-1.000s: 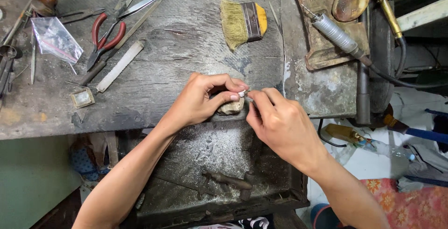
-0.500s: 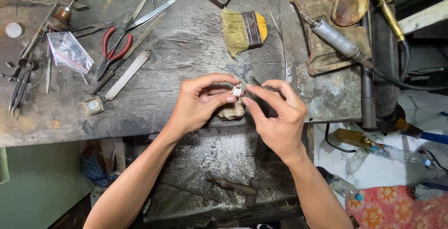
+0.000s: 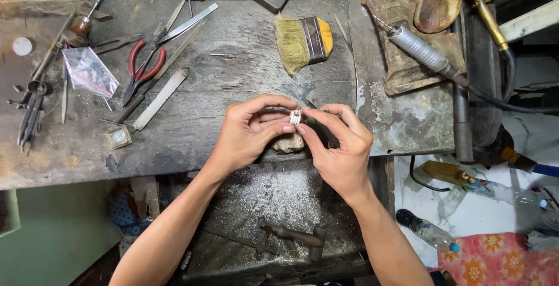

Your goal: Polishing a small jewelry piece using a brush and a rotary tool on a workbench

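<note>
A small silver ring [image 3: 295,116] sits pinched between the fingertips of both hands, above a worn wooden bench peg [image 3: 289,143] at the workbench's front edge. My left hand [image 3: 247,131] grips it from the left with thumb and forefinger. From the right, my right hand [image 3: 340,149] holds it with its fingertips. The dark tool seen a moment ago in the right hand is hidden or gone from sight. Below the hands lies a metal catch tray [image 3: 279,204] dusted with filings.
On the scarred workbench [image 3: 233,70] lie red-handled pliers [image 3: 140,70], flat files [image 3: 160,98], tweezers [image 3: 189,23], a plastic bag [image 3: 88,70], a yellow-handled brush [image 3: 303,40] and a rotary handpiece [image 3: 419,50]. A bowl [image 3: 435,9] sits back right. Bottles [image 3: 428,230] lie on the floor.
The hands drew together and rose slightly over the bench peg. The ring now shows clearly between the fingertips. The camera view shifted a little to the right.
</note>
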